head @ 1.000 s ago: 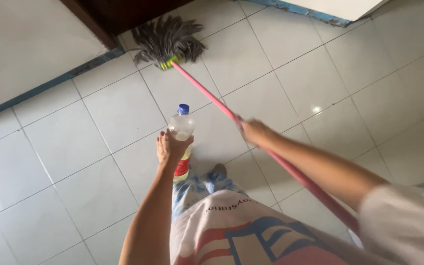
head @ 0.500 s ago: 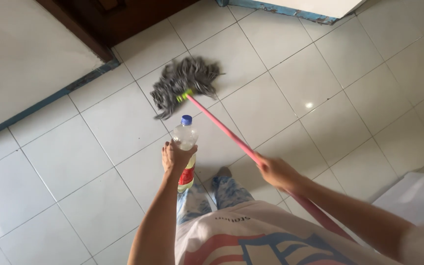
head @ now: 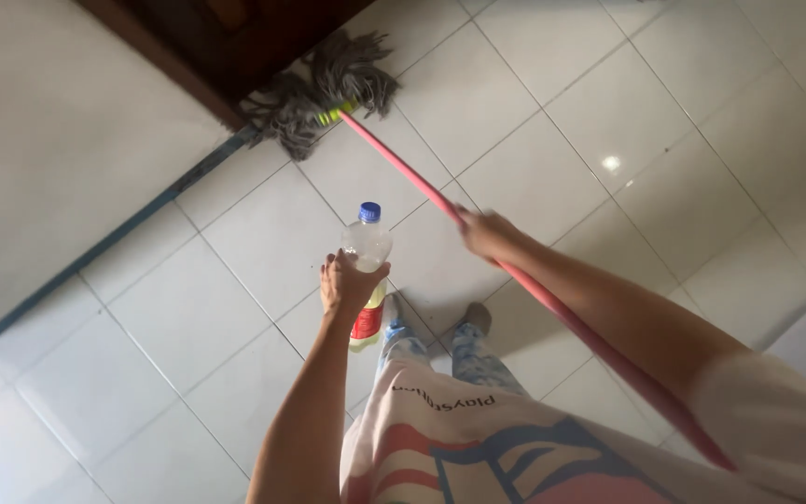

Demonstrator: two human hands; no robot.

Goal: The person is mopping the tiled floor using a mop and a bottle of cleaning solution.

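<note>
Left hand (head: 349, 285) grips a capped bottle (head: 366, 271); right hand (head: 485, 233) clasps the mop handle (head: 403, 168). One-handed mopping could slip.

Left hand (head: 349, 285) curled shut, arm forward — right hand (head: 483, 233) clenched, arm outstretched.

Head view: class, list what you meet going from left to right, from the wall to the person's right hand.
Wall → left hand → bottle → right hand.

A white T-shirt (head: 478, 439) with red and blue print, blue-and-white mottled trousers (head: 403, 350), bare forearms.
</note>
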